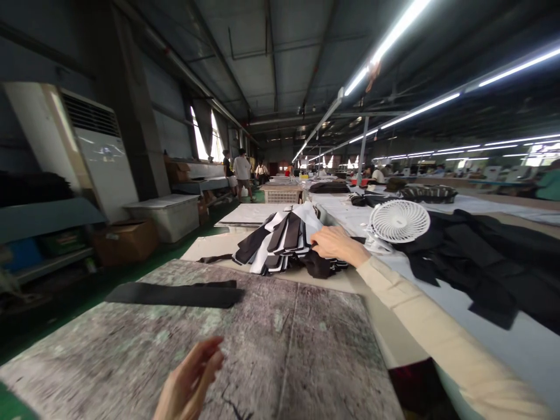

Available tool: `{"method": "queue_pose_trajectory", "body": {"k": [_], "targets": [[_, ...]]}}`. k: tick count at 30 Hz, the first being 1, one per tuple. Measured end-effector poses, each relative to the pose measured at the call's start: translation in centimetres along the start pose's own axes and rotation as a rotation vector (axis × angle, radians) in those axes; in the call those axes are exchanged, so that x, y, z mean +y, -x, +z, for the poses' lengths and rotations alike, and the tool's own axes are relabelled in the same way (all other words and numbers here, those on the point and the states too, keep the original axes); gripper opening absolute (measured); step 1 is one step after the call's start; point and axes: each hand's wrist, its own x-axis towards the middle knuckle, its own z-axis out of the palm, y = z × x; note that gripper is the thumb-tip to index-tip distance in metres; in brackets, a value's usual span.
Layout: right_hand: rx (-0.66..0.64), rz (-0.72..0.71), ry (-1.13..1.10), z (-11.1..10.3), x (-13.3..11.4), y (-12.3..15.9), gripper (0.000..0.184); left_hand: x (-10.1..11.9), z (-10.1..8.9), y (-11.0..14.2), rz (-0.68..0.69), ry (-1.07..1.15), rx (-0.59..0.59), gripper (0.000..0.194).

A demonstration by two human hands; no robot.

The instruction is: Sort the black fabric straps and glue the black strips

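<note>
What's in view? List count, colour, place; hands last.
Mottled worktop: one, grey-brown, foreground
Strips: count unclear, black, on worktop
Strip pile: many pieces, dark and white, beyond worktop
Fan: one, white, right of pile
Table: one, white, right
Loose fabric: several, black, on table
Crate: one, beige, beyond pile
Lidded bin: one, whitish, left
Cardboard boxes: at least two, brown, left
Cabinet unit: one, white, far left
Floor: one, green, left
Light tubes: several, white, overhead
People: several, mixed clothing, background
Sleeve: one, beige, right arm
Left hand: one, bare, over worktop
Right hand: one, bare, touching pile
</note>
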Motion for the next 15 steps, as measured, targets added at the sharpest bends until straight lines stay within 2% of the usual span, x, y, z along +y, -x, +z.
{"method": "queue_pose_trajectory", "body": {"k": [4, 8, 12, 15], "targets": [[0.094, -0.137, 0.117, -5.3, -2.3, 1.9, 0.032, 3.3, 5.4, -2.6, 0.263, 0.04, -0.172, 0.056], [0.155, -0.203, 0.156, -8.9, -3.8, 3.6, 0.032, 4.6, 9.2, -3.9, 0.376, 0.184, -0.209, 0.089], [0.178, -0.266, 0.119, -10.5, -4.5, 4.8, 0.034, 6.5, 10.1, -4.0, 0.331, 0.239, -0.253, 0.112], [0.19, -0.265, 0.083, -11.2, -4.2, 5.1, 0.037, 8.2, 9.4, -3.5, 0.204, 0.351, -0.416, 0.106]]}}
